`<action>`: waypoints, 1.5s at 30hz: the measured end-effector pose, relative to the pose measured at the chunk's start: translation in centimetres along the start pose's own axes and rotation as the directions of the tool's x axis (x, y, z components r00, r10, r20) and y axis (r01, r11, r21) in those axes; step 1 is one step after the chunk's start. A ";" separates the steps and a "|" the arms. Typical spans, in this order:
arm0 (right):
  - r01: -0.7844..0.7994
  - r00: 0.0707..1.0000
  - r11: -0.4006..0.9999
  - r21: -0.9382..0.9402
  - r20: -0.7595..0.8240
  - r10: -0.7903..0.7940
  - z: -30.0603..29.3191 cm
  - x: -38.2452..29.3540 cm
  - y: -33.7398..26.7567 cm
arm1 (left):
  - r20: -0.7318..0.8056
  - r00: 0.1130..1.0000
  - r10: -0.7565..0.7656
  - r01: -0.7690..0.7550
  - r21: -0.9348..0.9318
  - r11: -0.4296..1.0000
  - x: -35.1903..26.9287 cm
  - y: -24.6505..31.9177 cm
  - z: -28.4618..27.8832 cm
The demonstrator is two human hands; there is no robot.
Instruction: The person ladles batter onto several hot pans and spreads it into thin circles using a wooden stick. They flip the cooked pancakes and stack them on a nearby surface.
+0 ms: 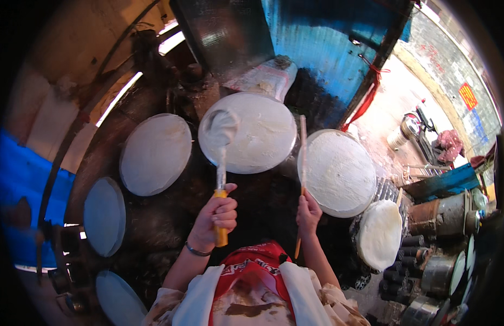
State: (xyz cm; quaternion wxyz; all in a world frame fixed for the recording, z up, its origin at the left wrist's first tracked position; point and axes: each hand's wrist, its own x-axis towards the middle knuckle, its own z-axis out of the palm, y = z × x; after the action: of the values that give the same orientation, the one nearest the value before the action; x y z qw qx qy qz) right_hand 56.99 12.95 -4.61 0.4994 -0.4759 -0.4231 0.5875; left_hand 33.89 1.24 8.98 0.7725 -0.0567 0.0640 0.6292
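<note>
My left hand [219, 218] grips the yellow handle of a metal ladle [221, 167]. The ladle's blurred bowl, coated in white, is over the left side of a round griddle [260, 134] spread with white batter. In my right hand [308, 214] is a thin wooden stick [303, 155], pointing away from me. Its upper length passes in front of the left edge of another batter-coated griddle [341, 175]. To the left is a third white-coated disc [156, 155]. On the lower right, a smaller white dough-like round [380, 236] rests on a dark support.
More pale discs [105, 216] curve around my left side. Dark cylindrical briquettes [398, 265], metal pots [441, 273] and a rusty drum [435, 216] crowd the right. A sack [268, 77] lies behind the middle griddle, by a blue metal panel [317, 49].
</note>
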 end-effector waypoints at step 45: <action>-0.315 -0.107 0.581 -0.750 0.637 0.764 24.5 -6.2 2.2 | -0.181 0.534 0.826 -0.830 -0.297 0.471 -24.5 -4.0 -8.0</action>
State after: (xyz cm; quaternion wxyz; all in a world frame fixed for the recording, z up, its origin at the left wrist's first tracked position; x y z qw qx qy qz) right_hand 32.80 5.98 -1.31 -0.2721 -0.2137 -0.4865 0.8023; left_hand 32.70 -24.57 5.34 0.3483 -0.1582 -0.0243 0.9236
